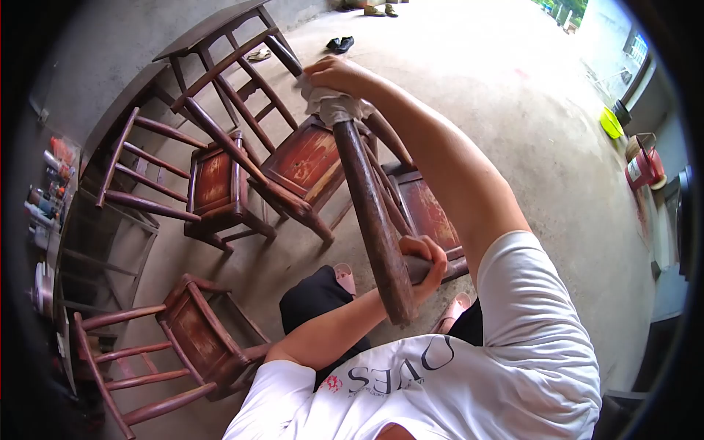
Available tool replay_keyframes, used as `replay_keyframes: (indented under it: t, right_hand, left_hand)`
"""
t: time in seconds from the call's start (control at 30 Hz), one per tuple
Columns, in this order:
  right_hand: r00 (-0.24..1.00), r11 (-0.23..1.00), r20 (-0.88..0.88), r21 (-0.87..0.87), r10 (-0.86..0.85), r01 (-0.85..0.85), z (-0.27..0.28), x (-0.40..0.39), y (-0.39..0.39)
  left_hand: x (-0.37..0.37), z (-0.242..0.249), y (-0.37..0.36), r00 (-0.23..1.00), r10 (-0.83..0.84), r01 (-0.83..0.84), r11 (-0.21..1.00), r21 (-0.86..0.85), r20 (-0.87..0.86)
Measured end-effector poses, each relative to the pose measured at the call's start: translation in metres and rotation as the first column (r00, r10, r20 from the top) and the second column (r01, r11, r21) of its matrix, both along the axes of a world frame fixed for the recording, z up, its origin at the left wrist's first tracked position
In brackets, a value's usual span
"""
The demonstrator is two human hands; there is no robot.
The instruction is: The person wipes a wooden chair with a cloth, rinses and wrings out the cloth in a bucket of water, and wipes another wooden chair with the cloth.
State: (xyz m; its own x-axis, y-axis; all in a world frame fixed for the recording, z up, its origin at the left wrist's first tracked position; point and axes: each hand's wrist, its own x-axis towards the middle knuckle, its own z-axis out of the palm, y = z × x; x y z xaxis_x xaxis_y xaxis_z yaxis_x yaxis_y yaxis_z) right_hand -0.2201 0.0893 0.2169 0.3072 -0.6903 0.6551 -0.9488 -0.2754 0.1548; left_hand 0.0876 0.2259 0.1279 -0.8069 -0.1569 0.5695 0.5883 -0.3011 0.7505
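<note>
My right hand [334,77] grips a pale cloth [336,106], which is wrapped over the upper end of a thick dark wooden bar [374,220]. The bar slants down toward my chest. Near its lower end, the curled fingers of my left hand [427,268] hold a crosspiece of the same wooden piece. Behind the bar shows a worn red-brown seat panel [429,209]; how it joins the bar is partly hidden by my arm.
Worn wooden chairs lie tipped at the left [214,180], upper middle [304,161] and lower left [198,326]. A dark table [209,28] stands by the wall. Black shoes [340,45] lie farther off. A red bucket [645,167] and a yellow-green container [610,123] are at the right.
</note>
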Motion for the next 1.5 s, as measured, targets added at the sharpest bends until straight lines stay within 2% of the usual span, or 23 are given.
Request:
replay_keyframes:
  t: [0.07, 0.1, 0.17, 0.2, 0.23, 0.27, 0.3, 0.33, 0.37, 0.5, 0.53, 0.57, 0.63, 0.8, 0.9, 0.93, 0.97, 1.03, 1.23, 1.27, 1.33, 1.37, 1.5]
  right_hand:
    - [0.855, 0.914, 0.381, 0.337, -0.352, 0.226, -0.005, 0.001, -0.007]
    - [0.855, 0.913, 0.378, 0.336, -0.355, 0.231, -0.01, 0.003, -0.006]
    - [0.938, 0.94, -0.06, -0.046, -0.342, 0.339, -0.029, 0.003, -0.003]
    - [0.829, 0.967, 0.506, 0.201, -0.239, 0.156, -0.008, 0.046, 0.027]
    - [0.801, 0.931, 0.51, 0.331, -0.313, 0.153, 0.003, 0.068, 0.043]
    - [0.593, 0.928, 0.714, 0.315, -0.371, 0.2, 0.006, 0.102, 0.057]
    - [0.657, 0.944, 0.689, 0.31, -0.306, 0.114, 0.011, 0.118, 0.075]
    - [0.857, 0.903, 0.461, 0.431, -0.23, 0.011, 0.019, 0.121, 0.089]
    - [0.764, 0.911, 0.551, 0.397, -0.335, 0.113, 0.025, 0.151, 0.104]
    - [0.83, 0.926, 0.5, 0.374, -0.246, 0.05, 0.034, 0.211, 0.151]
    - [0.84, 0.928, 0.5, 0.371, -0.21, 0.011, 0.037, 0.225, 0.162]
    - [0.853, 0.918, 0.491, 0.395, -0.176, -0.038, 0.045, 0.238, 0.172]
    - [0.854, 0.913, 0.49, 0.405, -0.175, -0.046, 0.053, 0.257, 0.188]
    - [0.869, 0.918, 0.45, 0.397, -0.208, 0.015, 0.047, 0.221, 0.155]
    - [0.859, 0.95, 0.452, 0.29, -0.242, 0.115, 0.028, 0.173, 0.117]
    - [0.811, 0.944, 0.517, 0.306, -0.274, 0.124, 0.026, 0.164, 0.108]
    - [0.973, 0.922, 0.0, 0.321, -0.23, 0.218, 0.031, 0.151, 0.101]
    - [0.77, 0.905, 0.507, 0.369, -0.388, 0.213, 0.025, 0.164, 0.101]
    - [0.583, 0.797, 0.601, 0.587, -0.546, 0.141, 0.043, 0.244, 0.163]
    - [0.624, 0.816, 0.593, 0.562, -0.509, 0.132, 0.039, 0.258, 0.175]
    - [0.661, 0.797, 0.545, 0.588, -0.516, 0.137, 0.055, 0.297, 0.203]
    - [0.744, 0.905, 0.559, 0.4, -0.367, 0.146, 0.046, 0.308, 0.211]
    - [0.785, 0.95, 0.534, 0.177, -0.313, 0.258, 0.021, 0.316, 0.209]
  left_hand:
    - [0.0, 0.0, 0.002, 1.0, 0.003, -0.003, 0.999, -0.032, -0.005]
    - [0.0, -0.001, 0.004, 1.0, -0.001, 0.0, 0.999, -0.032, -0.008]
    - [0.0, -0.006, 0.006, 0.995, -0.031, 0.032, 0.999, 0.012, -0.095]
    - [-0.002, -0.005, 0.005, 0.994, -0.031, 0.032, 0.999, 0.009, -0.106]
    - [-0.003, -0.003, 0.006, 0.994, -0.032, 0.035, 0.999, 0.023, -0.103]
    - [-0.002, -0.003, 0.006, 0.995, -0.032, 0.036, 0.999, 0.038, -0.099]
    - [-0.002, -0.004, 0.004, 0.994, -0.029, 0.034, 0.999, 0.04, -0.104]
    - [-0.001, -0.007, 0.0, 0.995, -0.05, 0.048, 0.999, -0.016, -0.091]
    - [0.0, -0.007, -0.001, 0.995, -0.07, 0.065, 0.995, -0.073, -0.077]
    - [-0.005, -0.029, 0.004, 0.999, 0.051, -0.05, 0.995, -0.082, 0.012]
    - [-0.019, -0.085, 0.002, 0.895, -0.098, 0.076, 0.995, 0.069, 0.436]
    - [-0.025, -0.097, 0.0, 0.605, -0.277, 0.123, 0.959, 0.256, 0.747]
    - [-0.027, -0.102, 0.0, 0.723, -0.208, 0.12, 0.977, 0.177, 0.658]
    - [-0.001, -0.022, 0.003, 0.998, 0.069, -0.066, 0.985, -0.158, 0.012]
    - [0.007, -0.002, 0.01, 0.951, -0.16, 0.046, 0.919, 0.393, 0.263]
    - [0.002, -0.004, 0.003, 0.992, 0.064, -0.064, 0.998, -0.007, 0.104]
    - [-0.001, -0.007, 0.001, 0.996, 0.067, -0.066, 0.998, -0.005, 0.062]
    - [-0.001, -0.009, -0.006, 0.999, 0.027, -0.026, 1.0, -0.017, 0.02]
    - [0.011, -0.004, -0.01, 0.983, 0.025, 0.006, 0.986, -0.168, 0.184]
    - [0.007, -0.033, -0.006, 0.86, 0.196, 0.011, 0.916, -0.401, 0.471]
    - [0.011, -0.027, -0.005, 0.872, 0.164, -0.003, 0.944, -0.33, 0.461]
    - [0.015, -0.023, -0.006, 0.881, 0.132, -0.012, 0.966, -0.258, 0.454]
    - [0.03, 0.005, -0.029, 0.912, 0.03, -0.042, 0.999, 0.02, 0.408]
